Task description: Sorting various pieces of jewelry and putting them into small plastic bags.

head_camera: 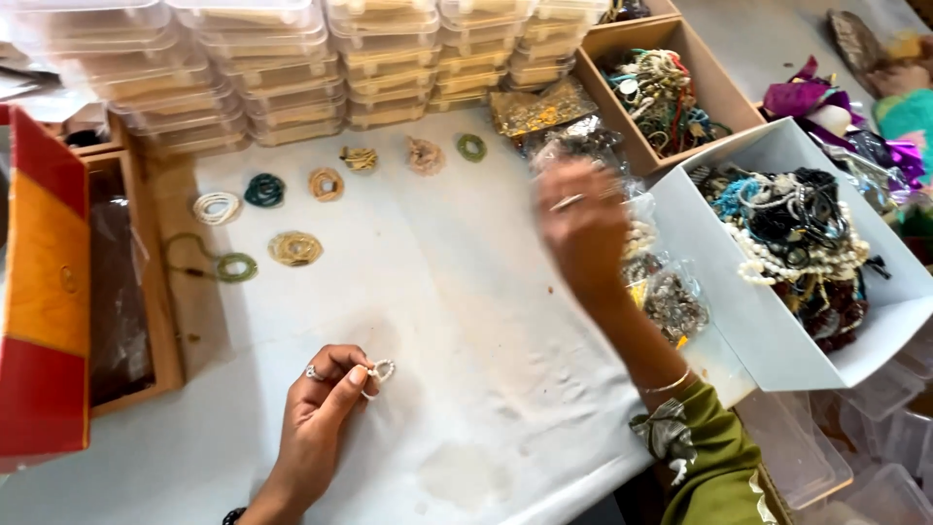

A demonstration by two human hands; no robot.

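Two hands over open white cloth (466,292): left (326,408) pinching a small bead ring (381,370), right (583,228) blurred, seemingly spread.

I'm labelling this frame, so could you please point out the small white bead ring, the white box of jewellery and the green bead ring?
white bead ring (381,370): head view, on its loop beside the left hand's fingertips.
white box (768,335): head view, on its near wall.
green bead ring (471,147): head view, on its rim.
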